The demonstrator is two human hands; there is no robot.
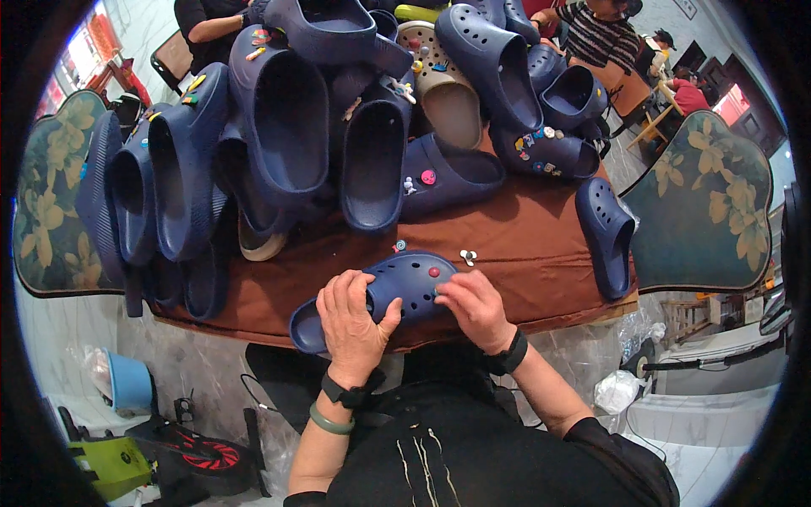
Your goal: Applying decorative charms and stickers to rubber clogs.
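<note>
A navy blue clog (395, 279) with round holes lies in front of me at the near edge of the cloth, toe to the right. My left hand (351, 317) is wrapped over its opening and holds it, thumb toward the toe part. One red round shoe charm (434, 272) sits on the clog's upper. At the toe, my right hand (477, 311) is closed in a pinch against the holes; what lies between the fingertips is hidden. Just beyond the clog are a swirl-patterned charm (400, 246) and a white petal-shaped charm (468, 257).
Navy clogs (291, 127) are heaped across the far side and left of the brown cloth (524, 245), several with charms. Among them stands a beige clog (452, 106). Another navy clog (606, 237) lies at the right edge. Beyond the table, other people (596, 38) sit.
</note>
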